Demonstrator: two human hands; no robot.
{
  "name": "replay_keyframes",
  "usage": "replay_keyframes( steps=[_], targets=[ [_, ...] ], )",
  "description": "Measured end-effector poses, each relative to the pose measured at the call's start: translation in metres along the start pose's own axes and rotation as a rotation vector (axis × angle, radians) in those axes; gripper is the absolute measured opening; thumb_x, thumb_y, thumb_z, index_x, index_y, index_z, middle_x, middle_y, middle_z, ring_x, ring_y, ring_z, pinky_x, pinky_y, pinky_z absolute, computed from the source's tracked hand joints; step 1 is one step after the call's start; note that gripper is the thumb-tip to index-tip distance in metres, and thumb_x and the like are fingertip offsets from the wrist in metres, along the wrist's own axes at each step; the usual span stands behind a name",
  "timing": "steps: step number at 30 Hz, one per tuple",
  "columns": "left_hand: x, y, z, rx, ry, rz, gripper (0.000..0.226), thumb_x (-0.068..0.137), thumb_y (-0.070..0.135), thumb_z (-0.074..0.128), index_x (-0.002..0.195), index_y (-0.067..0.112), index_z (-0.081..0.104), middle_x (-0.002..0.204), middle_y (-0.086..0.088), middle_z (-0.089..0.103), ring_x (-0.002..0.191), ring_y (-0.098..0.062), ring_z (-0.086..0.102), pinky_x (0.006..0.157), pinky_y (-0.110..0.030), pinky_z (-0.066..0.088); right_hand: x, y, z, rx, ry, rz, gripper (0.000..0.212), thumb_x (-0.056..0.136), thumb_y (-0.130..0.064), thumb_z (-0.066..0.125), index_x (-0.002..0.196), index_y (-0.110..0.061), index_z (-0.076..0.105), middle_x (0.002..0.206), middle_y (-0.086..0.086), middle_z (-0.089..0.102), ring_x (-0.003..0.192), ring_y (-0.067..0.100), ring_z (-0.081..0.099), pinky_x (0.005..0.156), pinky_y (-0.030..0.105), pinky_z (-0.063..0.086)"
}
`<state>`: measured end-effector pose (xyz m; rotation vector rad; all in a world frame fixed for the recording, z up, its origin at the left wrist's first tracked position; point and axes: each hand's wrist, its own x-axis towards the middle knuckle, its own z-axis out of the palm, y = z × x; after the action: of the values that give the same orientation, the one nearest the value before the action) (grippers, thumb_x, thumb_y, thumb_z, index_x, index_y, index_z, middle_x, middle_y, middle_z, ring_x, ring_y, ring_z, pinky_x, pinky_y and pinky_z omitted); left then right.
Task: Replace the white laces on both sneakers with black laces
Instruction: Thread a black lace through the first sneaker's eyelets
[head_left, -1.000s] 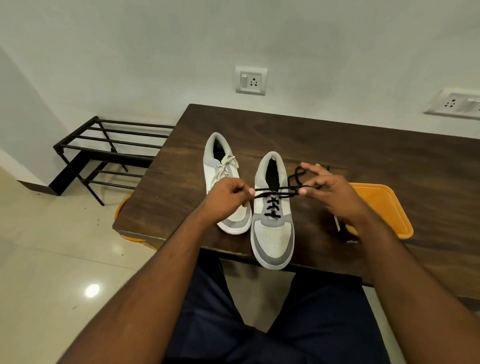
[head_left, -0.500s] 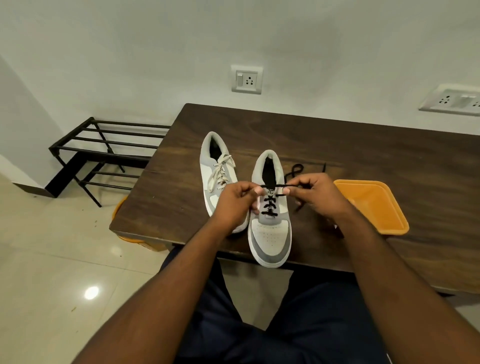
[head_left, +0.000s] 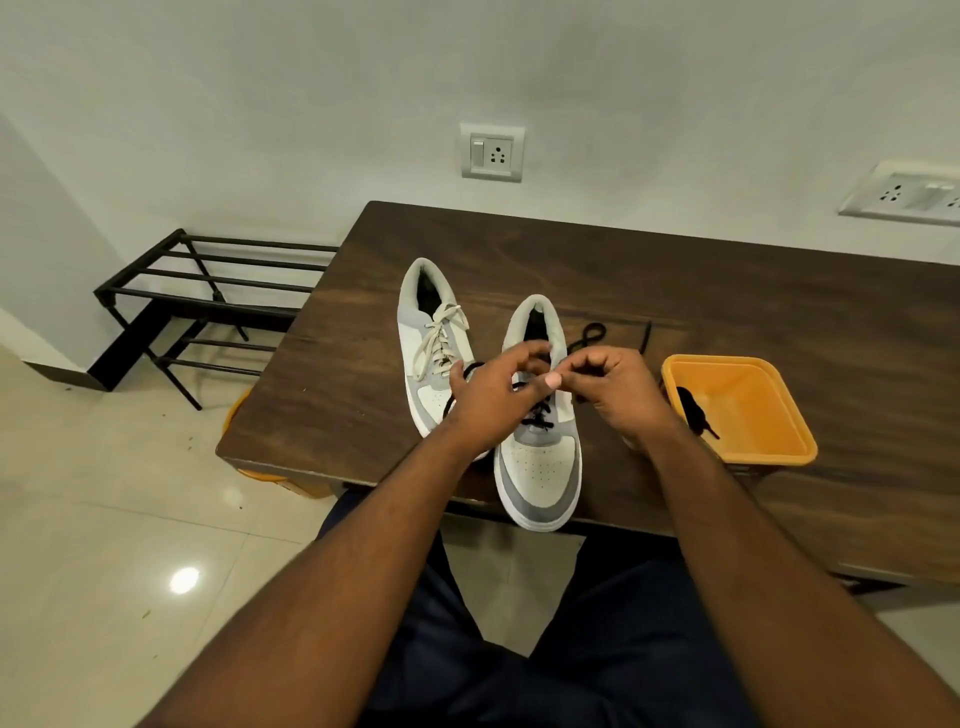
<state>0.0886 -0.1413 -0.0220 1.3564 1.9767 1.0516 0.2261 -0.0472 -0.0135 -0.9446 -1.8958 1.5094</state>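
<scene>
I've got both hands over the near sneaker (head_left: 540, 457) at the table's (head_left: 727, 280) front edge: my left hand (head_left: 491, 402) and right hand (head_left: 613, 389) each have fingertips curled, pinching the black lace (head_left: 537, 415) above the upper eyelets. I judge the lace limp and light, best held near its stiff tip; the shoe is light enough to slide when tugged. At ten o'clock, the other sneaker (head_left: 428, 358) keeps its white lace (head_left: 439, 343). At three o'clock, the orange tray (head_left: 753, 410) holds a dark bundle, probably the second black lace (head_left: 693, 413).
</scene>
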Motion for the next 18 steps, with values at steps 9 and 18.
replay_keyframes(
  steps=[9,18],
  targets=[
    [-0.003,-0.016,0.008,-0.072,0.156,0.035,0.02,0.087,0.039,0.07,0.107,0.034,0.07,0.09,0.015,0.073,0.096,0.0,0.065,0.119,-0.047,0.005,0.002,-0.002,0.006,0.162,0.06,0.082,0.014,0.08,-0.005,0.075,0.081,0.002,0.063,0.066,0.013,0.067,0.05,0.013,0.057,0.049,0.021,0.047],
    [0.007,-0.011,0.012,-0.475,0.246,-0.078,0.009,0.088,0.006,0.068,0.087,0.011,0.075,0.08,-0.001,0.073,0.074,-0.006,0.068,0.07,-0.02,0.054,0.014,0.006,0.009,0.016,0.381,0.14,0.029,0.092,-0.032,0.063,0.075,-0.009,0.068,0.063,0.0,0.063,0.052,0.006,0.051,0.054,0.024,0.043]
  ],
)
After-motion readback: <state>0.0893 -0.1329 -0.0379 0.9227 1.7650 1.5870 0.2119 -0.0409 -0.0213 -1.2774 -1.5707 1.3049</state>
